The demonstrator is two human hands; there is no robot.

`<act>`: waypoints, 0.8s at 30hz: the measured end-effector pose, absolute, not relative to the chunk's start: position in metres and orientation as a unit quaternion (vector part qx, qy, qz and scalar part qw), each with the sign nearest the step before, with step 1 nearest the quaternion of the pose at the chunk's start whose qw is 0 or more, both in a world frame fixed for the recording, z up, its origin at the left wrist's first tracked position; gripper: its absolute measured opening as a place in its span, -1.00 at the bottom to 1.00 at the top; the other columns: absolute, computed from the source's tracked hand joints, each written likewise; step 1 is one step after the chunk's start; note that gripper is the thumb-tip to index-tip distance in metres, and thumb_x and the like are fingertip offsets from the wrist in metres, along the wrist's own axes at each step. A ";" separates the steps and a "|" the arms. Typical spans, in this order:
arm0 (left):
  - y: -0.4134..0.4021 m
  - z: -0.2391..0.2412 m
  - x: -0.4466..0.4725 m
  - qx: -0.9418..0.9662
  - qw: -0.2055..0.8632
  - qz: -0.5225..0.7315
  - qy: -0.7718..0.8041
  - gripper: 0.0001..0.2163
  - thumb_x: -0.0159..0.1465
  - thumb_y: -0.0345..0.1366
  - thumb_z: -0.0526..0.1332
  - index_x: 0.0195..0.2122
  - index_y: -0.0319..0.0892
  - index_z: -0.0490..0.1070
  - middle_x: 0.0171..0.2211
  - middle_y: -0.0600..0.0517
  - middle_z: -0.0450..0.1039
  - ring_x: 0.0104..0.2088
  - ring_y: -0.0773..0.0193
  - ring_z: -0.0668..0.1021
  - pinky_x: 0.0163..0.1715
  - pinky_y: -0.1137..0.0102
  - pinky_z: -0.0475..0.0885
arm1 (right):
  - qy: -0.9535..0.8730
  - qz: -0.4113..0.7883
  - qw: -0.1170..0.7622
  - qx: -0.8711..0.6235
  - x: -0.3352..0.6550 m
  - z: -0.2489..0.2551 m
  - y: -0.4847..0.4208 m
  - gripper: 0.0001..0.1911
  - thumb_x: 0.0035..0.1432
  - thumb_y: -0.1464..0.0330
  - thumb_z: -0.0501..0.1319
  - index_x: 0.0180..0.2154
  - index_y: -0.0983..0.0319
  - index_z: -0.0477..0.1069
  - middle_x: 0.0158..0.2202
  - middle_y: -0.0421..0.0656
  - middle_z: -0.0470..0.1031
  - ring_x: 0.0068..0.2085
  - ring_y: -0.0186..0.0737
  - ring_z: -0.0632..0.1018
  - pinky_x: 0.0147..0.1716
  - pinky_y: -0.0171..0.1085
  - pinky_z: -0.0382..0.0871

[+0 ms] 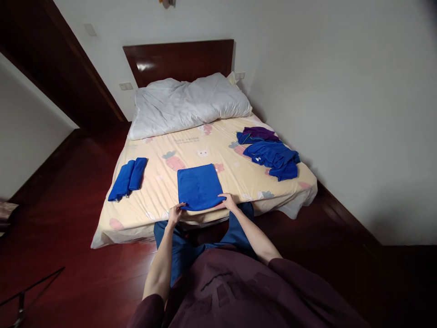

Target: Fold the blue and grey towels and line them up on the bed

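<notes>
Both hands grip the folded blue towel's near edge.

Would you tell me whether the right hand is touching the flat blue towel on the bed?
Touching. The head view shows the right hand with its fingers on the near right corner of the flat blue towel, no gap between them.

Dim indoor light falls from above, brightest on the white duvet and the wall at right. Glare streaks the glossy headboard. Frame corners darken, the wide lens bends straight edges, and the dark floor loses detail.
</notes>
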State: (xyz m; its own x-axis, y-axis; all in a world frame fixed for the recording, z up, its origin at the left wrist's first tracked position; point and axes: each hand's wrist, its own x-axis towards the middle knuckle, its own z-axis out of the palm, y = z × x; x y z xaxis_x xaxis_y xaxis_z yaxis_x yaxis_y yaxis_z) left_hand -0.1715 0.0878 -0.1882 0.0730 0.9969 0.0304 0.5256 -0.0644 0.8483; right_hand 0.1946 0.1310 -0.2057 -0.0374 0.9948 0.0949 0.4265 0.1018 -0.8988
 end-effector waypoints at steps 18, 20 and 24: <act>0.085 -0.182 -0.174 0.559 0.337 0.353 0.670 -0.69 0.23 -0.10 0.15 -0.16 -0.16 0.56 -0.16 -0.08 0.65 -0.08 0.09 0.63 0.00 0.26 0.49 | -0.578 0.436 0.420 -0.547 0.210 -0.209 0.136 -0.72 0.02 0.12 0.31 -0.44 0.20 0.42 -0.51 -0.18 0.50 -0.35 -0.14 0.57 -0.31 -0.22 0.50; 0.088 -0.187 -0.172 0.544 0.339 0.355 0.681 -0.69 0.23 -0.08 0.15 -0.19 -0.17 0.55 -0.20 -0.09 0.65 -0.11 0.09 0.64 -0.03 0.27 0.50 | -0.578 0.433 0.414 -0.555 0.211 -0.210 0.137 -0.57 0.02 -0.01 0.30 -0.55 0.16 0.26 -0.59 -0.23 0.38 -0.44 -0.20 0.49 -0.42 -0.28 0.42; 0.094 -0.192 -0.169 0.512 0.329 0.354 0.710 -0.68 0.22 -0.06 0.17 -0.22 -0.21 0.52 -0.28 -0.12 0.64 -0.19 0.07 0.64 -0.11 0.27 0.50 | -0.578 0.415 0.407 -0.572 0.209 -0.208 0.138 -0.41 0.02 -0.19 0.23 -0.60 0.11 0.12 -0.64 -0.29 0.19 -0.52 -0.28 0.35 -0.52 -0.32 0.28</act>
State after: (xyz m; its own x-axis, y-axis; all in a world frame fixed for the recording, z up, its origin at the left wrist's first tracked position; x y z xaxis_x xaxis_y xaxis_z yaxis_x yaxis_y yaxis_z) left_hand -0.1691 0.0938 -0.1921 -0.2598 0.9598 -0.1060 0.4938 0.2263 0.8396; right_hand 0.2090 0.1383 -0.2079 -0.0138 0.9999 -0.0051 0.3244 -0.0003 -0.9459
